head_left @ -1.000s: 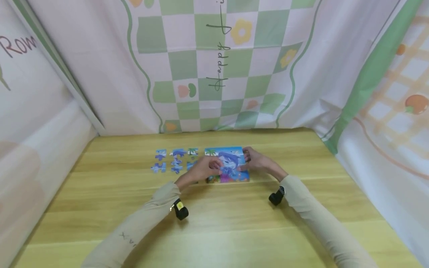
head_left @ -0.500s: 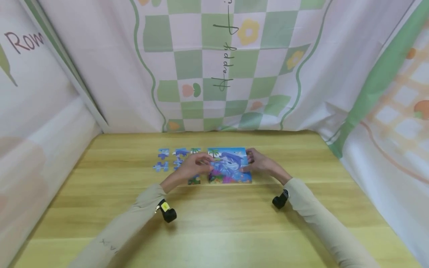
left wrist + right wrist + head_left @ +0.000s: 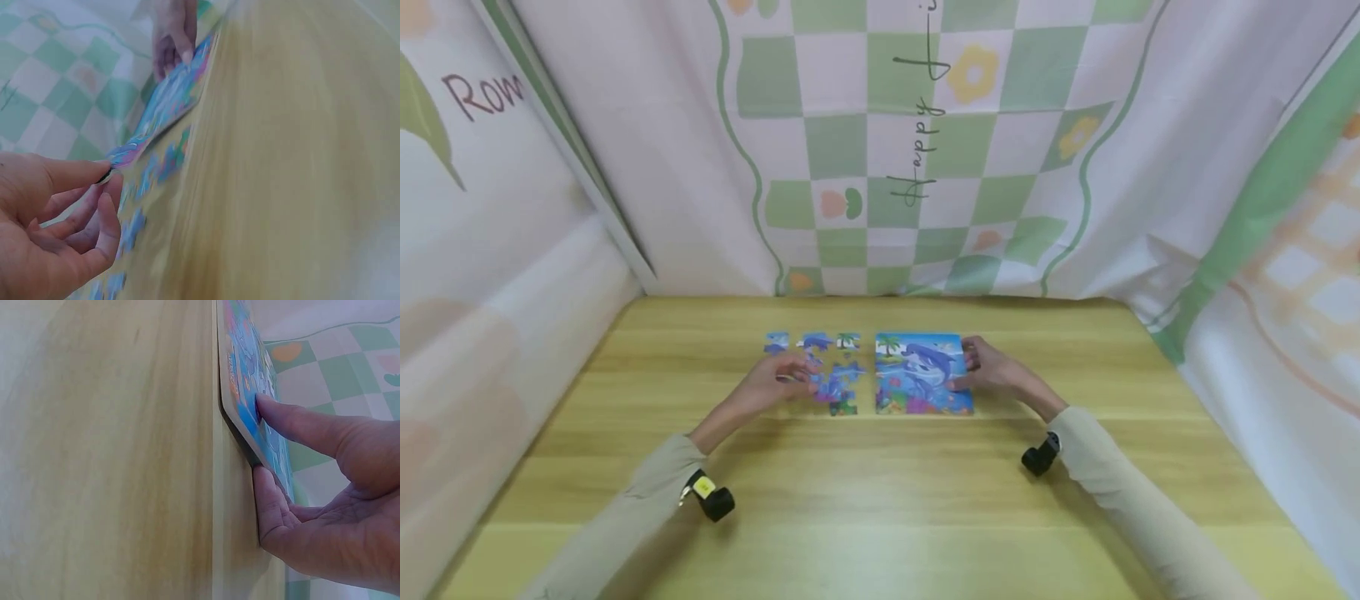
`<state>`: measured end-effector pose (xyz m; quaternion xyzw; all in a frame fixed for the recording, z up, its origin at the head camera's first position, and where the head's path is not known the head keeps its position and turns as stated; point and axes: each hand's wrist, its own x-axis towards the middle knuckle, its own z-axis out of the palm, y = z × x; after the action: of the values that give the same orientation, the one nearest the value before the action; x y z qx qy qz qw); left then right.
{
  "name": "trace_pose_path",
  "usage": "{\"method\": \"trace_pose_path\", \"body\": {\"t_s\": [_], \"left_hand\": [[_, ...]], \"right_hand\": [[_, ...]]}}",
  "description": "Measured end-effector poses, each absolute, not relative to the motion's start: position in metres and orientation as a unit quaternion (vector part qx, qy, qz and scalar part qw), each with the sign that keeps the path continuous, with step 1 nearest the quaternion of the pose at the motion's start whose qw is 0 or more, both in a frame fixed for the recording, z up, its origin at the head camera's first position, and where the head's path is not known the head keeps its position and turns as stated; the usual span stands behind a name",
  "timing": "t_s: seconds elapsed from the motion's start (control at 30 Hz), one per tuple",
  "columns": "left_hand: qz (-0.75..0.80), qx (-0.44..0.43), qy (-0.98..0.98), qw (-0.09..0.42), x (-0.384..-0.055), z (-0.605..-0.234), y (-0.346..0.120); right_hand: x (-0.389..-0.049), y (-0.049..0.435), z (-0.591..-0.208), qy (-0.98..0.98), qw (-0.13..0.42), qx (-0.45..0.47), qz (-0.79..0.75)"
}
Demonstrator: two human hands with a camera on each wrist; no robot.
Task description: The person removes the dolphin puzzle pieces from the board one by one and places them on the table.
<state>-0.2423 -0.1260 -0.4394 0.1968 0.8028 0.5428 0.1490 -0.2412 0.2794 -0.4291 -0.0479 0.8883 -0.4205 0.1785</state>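
A square jigsaw puzzle board [image 3: 921, 367] with a dolphin, sea and palm tree picture lies on the wooden table. My right hand [image 3: 992, 367] grips its right edge; in the right wrist view the thumb [image 3: 284, 415] presses on the top and the fingers lie at the edge. Left of the board, my left hand [image 3: 771, 379] pinches a blue and purple puzzle piece [image 3: 128, 153] between thumb and index finger, raised above the table. Several loose puzzle pieces [image 3: 847, 341] lie beneath and beyond that hand, some partly hidden by it.
The wooden table [image 3: 880, 492] stretches in front of both arms. A checked curtain [image 3: 902, 150] hangs behind its far edge, with more cloth on both sides. Black wrist cameras [image 3: 718, 504] sit on both wrists.
My left hand has moved left, from over the board to above the loose pieces, with the puzzle piece between its fingers. The right hand has kept its hold on the board's edge.
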Motion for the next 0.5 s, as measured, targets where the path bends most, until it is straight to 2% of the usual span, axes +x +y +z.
{"method": "trace_pose_path", "body": {"t_s": [0.27,0.5], "left_hand": [[0.507,0.186,0.826,0.158,-0.233,-0.445,-0.143],[0.452,0.162,0.872,0.099,-0.223,-0.444,-0.144]], "right_hand": [[-0.239,0.288,-0.426,0.89,0.179,-0.045,-0.417],[-0.24,0.284,-0.426,0.886,0.184,-0.057,-0.422]]}}
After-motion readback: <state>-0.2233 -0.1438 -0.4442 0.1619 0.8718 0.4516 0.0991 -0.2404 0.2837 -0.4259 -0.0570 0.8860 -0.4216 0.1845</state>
